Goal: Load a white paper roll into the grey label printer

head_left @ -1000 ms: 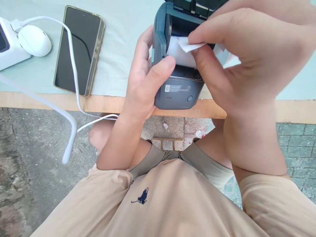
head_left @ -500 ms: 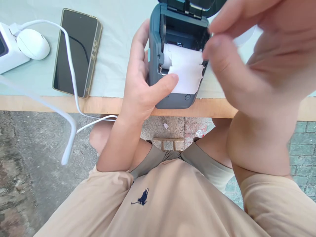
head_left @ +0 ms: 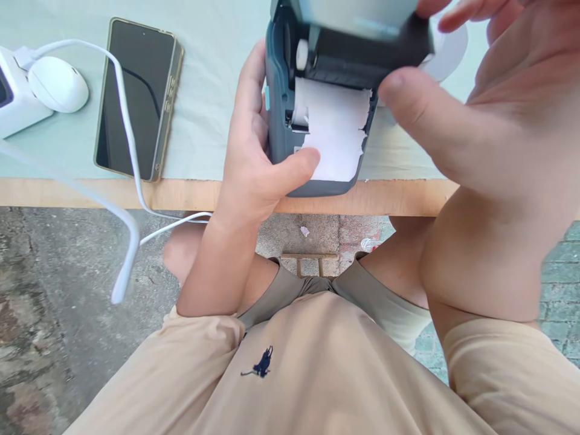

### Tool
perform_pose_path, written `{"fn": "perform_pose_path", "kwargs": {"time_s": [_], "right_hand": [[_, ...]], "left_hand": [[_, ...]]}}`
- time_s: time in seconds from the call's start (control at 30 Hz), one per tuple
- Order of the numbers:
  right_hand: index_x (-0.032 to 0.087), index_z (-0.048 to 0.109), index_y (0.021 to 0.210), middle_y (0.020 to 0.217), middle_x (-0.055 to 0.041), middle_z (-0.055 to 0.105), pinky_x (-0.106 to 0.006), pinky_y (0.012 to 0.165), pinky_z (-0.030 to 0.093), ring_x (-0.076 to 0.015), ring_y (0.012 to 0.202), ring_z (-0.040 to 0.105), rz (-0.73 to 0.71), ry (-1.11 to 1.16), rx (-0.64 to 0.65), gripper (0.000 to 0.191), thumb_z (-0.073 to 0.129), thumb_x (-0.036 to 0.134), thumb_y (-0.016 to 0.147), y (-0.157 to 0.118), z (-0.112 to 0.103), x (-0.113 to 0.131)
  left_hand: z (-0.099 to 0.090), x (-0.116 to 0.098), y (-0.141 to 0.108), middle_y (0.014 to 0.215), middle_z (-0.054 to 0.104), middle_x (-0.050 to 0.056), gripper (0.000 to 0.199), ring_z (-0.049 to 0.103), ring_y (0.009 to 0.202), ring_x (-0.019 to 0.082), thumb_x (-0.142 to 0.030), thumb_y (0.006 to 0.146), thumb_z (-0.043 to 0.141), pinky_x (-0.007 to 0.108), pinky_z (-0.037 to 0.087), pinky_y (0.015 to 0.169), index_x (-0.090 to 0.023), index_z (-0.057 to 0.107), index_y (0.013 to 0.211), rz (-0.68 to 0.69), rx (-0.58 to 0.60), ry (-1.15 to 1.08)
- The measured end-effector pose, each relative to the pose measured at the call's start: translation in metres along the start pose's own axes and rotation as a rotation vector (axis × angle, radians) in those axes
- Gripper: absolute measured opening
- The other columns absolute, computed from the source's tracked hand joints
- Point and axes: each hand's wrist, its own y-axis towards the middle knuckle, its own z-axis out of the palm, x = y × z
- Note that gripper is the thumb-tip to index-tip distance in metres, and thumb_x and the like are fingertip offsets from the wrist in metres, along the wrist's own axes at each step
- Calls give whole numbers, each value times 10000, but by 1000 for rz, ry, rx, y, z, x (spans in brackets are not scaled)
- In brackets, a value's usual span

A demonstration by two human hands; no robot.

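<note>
A dark grey label printer [head_left: 277, 115] sits near the table's front edge. My left hand [head_left: 256, 139] wraps round its left side, the thumb pressing on the white paper [head_left: 338, 133]. That paper has ragged edges and lies out over the printer's front. At the upper right, my right hand [head_left: 480, 115] grips the printer's lid [head_left: 367, 45] by its right corner, thumb below and fingers above. The lid is part-way down and tilted over the paper bay. It hides the back of the paper roll.
A phone [head_left: 136, 99] lies on the pale cloth at the left. Beside it are a white earbud case [head_left: 58, 83] and a white device [head_left: 22, 96] with a screen. A white cable [head_left: 124, 121] loops past the table edge. A round white piece [head_left: 448, 51] lies behind my right hand.
My right hand has taken hold of the lid and swung it forward and down over the paper bay. My left hand still holds the printer, which has shifted slightly left.
</note>
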Motion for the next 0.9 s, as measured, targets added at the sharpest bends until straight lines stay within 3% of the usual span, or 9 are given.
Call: {"fn": "perform_pose_path", "kwargs": {"time_s": [0.1,0.17,0.33,0.37,0.47,0.63,0.83,0.9], "right_hand": [[220,504,1068,1075,38,535,-278,903,360,-106,1069,498,-292,-119,43,316,466,406,816,6,-9,8],[204,524,1036,1020,30,557,-276,896,353,-99,1019,495,-348,-144,57,305,482,416,821,8,-11,9],[225,525,1083,1065,52,559,-291,977,356,-103,1075,501,-310,-200,27,294,424,373,849,8,-10,11],[242,507,1112,1106,69,539,-293,1009,345,-102,1116,490,-308,-221,21,303,414,363,850,7,-9,12],[258,443,1177,1193,94,477,-280,1040,342,-93,1200,455,-357,-216,24,344,346,394,876,2,-7,18],[207,413,1194,1268,42,451,-252,1013,372,-121,1247,418,-378,-312,39,403,243,431,905,-5,-5,27],[274,411,1153,1216,68,464,-253,990,381,-105,1154,453,-312,-337,39,337,304,435,877,-6,-6,29],[297,433,1159,1231,89,449,-269,1033,355,-119,1190,436,-222,-215,64,360,360,468,851,-5,-7,26]], "left_hand": [[-3,2,2,1206,554,57,607,530,1150,318,-253,508,784,369,491,920,-227,559,1071,-3,-14,-36],[-5,2,4,1208,554,56,638,518,1173,330,-241,490,786,385,481,955,-226,552,1083,-12,-22,-46],[-5,3,8,1138,573,25,787,471,1255,332,-220,374,834,364,489,963,-266,497,1084,-40,28,-103],[-3,4,8,1100,579,23,779,474,1256,328,-270,391,836,360,503,932,-272,483,1086,-18,40,-122],[3,7,3,1046,586,18,600,569,1151,284,-472,621,699,337,534,758,-318,423,1131,52,24,-171],[12,9,-1,911,585,14,392,625,841,195,-485,716,632,304,482,639,-324,536,1060,80,-53,-120],[25,-1,-3,886,594,19,257,615,1033,242,-415,763,614,323,493,692,-315,563,993,36,-118,-150],[26,-7,-5,948,604,16,321,578,1128,262,-498,733,619,338,519,716,-325,561,997,-79,-165,-134]]}}
